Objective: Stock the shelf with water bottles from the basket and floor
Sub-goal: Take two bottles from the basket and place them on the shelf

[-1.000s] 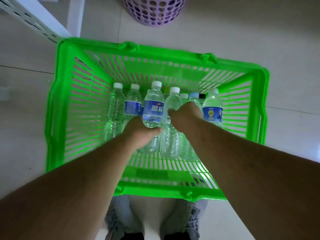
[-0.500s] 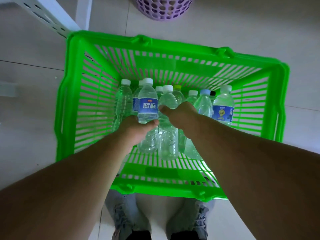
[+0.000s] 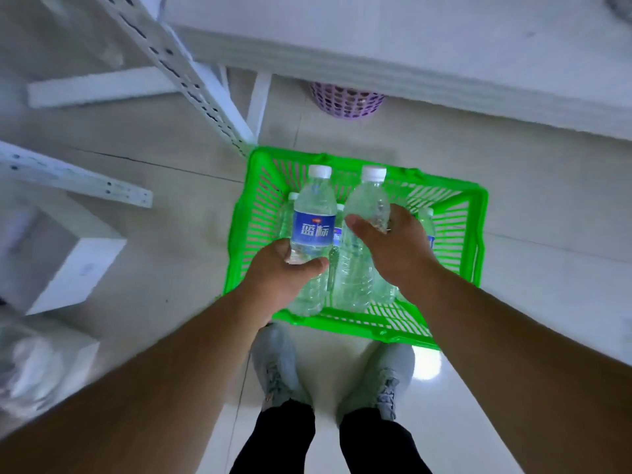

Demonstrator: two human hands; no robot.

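Observation:
A bright green plastic basket (image 3: pixel 475 234) stands on the floor in front of my feet. My left hand (image 3: pixel 277 278) grips a clear water bottle with a blue label (image 3: pixel 313 227) and a white cap, held upright above the basket. My right hand (image 3: pixel 393 248) grips a second clear bottle without a visible label (image 3: pixel 364 206), also upright and lifted. Other bottles (image 3: pixel 427 220) remain standing in the basket behind and beside my hands, mostly hidden. A white shelf board (image 3: pixel 410 39) spans the top of the view.
White perforated shelf uprights (image 3: pixel 178 66) rise at the upper left, with another rail (image 3: pixel 75 179) at the left. A purple perforated bin (image 3: pixel 345 100) stands under the shelf. A white box (image 3: pixel 65 258) and clear plastic wrap (image 3: pixel 34 371) lie at the left. My grey shoes (image 3: pixel 277 364) touch the basket's near edge.
Both hands have lifted their bottles up out of the basket. The view has pulled back and upward, so the shelf board and uprights have come into sight.

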